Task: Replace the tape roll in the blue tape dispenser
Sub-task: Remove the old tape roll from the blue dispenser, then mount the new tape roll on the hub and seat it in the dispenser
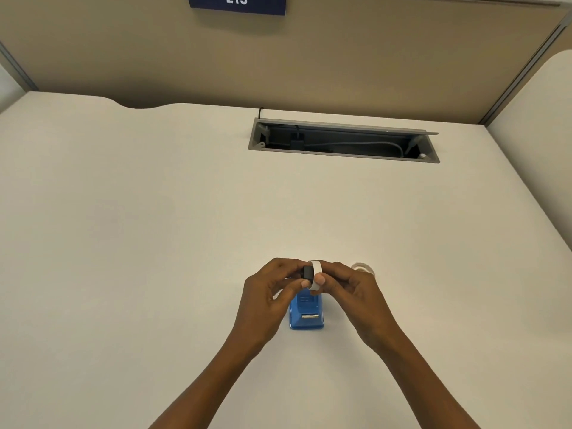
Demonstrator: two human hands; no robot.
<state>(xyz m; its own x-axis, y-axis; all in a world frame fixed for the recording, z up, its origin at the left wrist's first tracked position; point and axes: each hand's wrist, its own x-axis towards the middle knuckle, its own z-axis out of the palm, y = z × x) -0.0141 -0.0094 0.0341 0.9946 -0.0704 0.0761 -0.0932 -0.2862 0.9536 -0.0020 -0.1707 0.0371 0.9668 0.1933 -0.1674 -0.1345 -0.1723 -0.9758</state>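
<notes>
Blue tape dispenser (306, 314) stands on the white desk (154, 243), near the front edge of the view, cutter end toward the person, partly hidden behind the two hands raised just above it. Left hand (272, 292) pinches a small black hub (307, 271) between thumb and fingers. Right hand (349, 289) pinches a white ring, apparently the tape roll (317, 274), seen edge-on and touching the hub on its right side; whether the hub sits inside the ring cannot be told. Both hands closed on these parts, fingertips meeting over the dispenser. A second, clear or pale roll (362, 267) lies flat on the desk just beyond the right hand, partly hidden by its knuckles. Farther back, a grey cable tray (343, 140) is recessed in the desk, lid open, with cables inside. A tan partition (340, 57) rises behind the desk, carrying a dark blue sign (236, 3) reading 213.
</notes>
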